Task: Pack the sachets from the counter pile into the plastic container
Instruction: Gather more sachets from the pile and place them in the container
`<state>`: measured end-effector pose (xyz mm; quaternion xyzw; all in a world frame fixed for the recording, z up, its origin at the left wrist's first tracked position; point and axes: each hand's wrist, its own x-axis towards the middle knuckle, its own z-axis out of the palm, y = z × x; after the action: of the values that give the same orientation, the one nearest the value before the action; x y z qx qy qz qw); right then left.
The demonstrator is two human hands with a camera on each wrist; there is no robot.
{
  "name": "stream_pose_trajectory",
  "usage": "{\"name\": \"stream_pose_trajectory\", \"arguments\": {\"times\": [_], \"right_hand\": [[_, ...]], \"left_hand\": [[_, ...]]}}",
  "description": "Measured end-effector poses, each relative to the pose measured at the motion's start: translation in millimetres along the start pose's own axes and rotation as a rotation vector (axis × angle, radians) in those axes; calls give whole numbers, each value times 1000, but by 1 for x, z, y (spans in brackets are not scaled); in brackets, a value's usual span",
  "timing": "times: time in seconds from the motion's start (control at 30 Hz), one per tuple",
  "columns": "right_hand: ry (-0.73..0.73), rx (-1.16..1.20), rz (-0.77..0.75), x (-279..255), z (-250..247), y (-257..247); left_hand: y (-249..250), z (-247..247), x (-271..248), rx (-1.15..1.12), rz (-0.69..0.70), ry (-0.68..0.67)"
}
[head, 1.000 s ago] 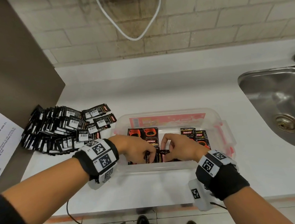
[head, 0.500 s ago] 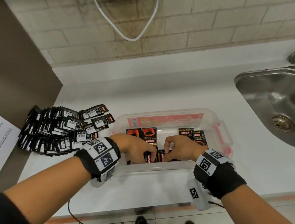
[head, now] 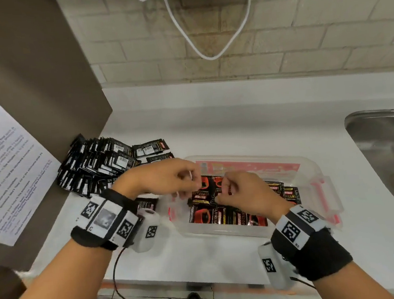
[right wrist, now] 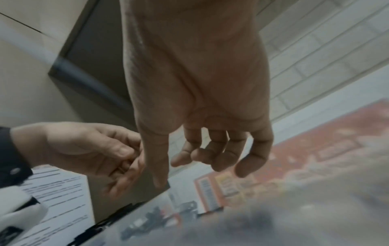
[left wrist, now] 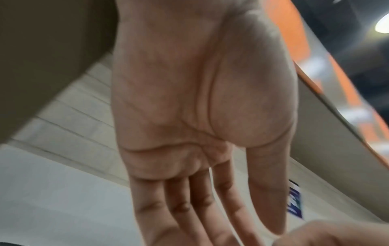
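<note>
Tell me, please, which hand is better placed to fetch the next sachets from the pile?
Probably the left hand: it is empty and nearer the sachet pile, while the right hand hovers over the plastic container.

The head camera looks steeply down at the counter (head: 237,125) from close above. Each wrist camera looks along its palm, very near and blurred. The right wrist view also shows the left hand (right wrist: 84,149), probably above the container (head: 317,177).
</note>
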<state>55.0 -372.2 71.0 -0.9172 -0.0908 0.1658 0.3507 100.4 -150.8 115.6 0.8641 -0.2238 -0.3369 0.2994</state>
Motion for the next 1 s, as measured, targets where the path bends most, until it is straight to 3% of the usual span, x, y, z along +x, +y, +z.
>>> {"name": "stream_pose_trajectory", "arguments": {"times": [0.1,0.23,0.3,0.43,0.57,0.63,0.73,0.83,1.0], "right_hand": [[26,106,-105,7,9,-33],[-34,199,-155,19,40,-77],[-102,168,-163,25,60,-94],[-283,-115,-145,37,107,-127],[-383,-287,-22,57,148,-142],[-347,-333,40,71,167,-144],[-151,-363,116,92,192,-140],[6,-322,81,109,209,-131],[25,-369,183,129,218,-126]], "left_hand": [[-29,-14,-29,-145,-28,274],[-81,-23,-62,-304,-183,596],[-103,-18,-67,-330,-270,674],[-144,3,-68,-309,-412,817],[-164,15,-60,-241,-435,950],[-170,18,-57,-202,-453,998],[-175,21,-51,-184,-524,1014],[-176,21,-46,-137,-589,989],[-172,17,-40,32,-718,881]]}}
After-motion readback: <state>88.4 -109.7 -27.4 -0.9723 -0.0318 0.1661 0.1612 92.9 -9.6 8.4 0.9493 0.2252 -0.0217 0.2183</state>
